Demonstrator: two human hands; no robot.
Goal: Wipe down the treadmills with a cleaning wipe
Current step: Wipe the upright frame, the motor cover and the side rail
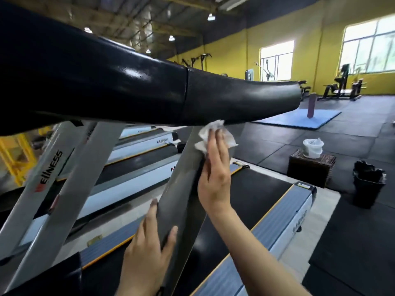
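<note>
A grey slanted upright (179,189) of the nearest treadmill rises to a thick black handrail (235,99) that crosses the view. My right hand (215,167) presses a crumpled white wipe (205,135) flat against the upright's top, just under the handrail; its fingers are straight. Lower down, my left hand (149,248) holds the same upright, thumb on its near face and fingers along its left edge. The treadmill's black belt (252,199) lies beyond the upright.
More treadmills (139,159) with grey uprights stand in a row on the left. A white wipe tub (313,148) sits on a dark wicker box (310,169), with a black bin (367,184) beside it. A blue mat (299,118) and weight machines (339,88) lie farther back.
</note>
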